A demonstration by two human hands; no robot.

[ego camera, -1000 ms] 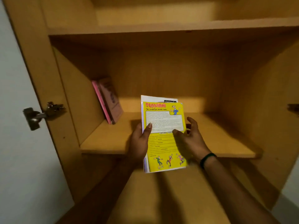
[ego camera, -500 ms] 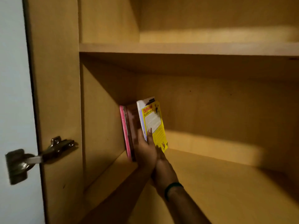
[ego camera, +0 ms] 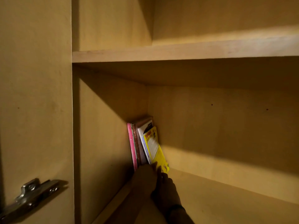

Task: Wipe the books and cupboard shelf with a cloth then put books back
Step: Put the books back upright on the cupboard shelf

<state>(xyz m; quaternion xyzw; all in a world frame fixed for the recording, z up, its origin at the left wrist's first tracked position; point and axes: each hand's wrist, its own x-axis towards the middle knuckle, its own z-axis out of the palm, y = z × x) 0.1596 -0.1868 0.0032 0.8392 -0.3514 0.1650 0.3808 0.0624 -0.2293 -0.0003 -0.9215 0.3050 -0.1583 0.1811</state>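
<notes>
Over in the shelf's [ego camera: 226, 199] back left corner, the left hand [ego camera: 145, 177] pinches the bottom of the yellow booklet [ego camera: 155, 147] leaning on the upright books [ego camera: 135, 143]. The right hand [ego camera: 166, 186] crowds alongside, its grip too dark to tell.

head view, close, facing cupboard shelf [ego camera: 226, 199] corner

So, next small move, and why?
Probably push the foot of the yellow booklet left until it stands flush, then let go: it leans tilted against the upright books in the shelf corner, left hand and right hand at its lower edge.
</notes>
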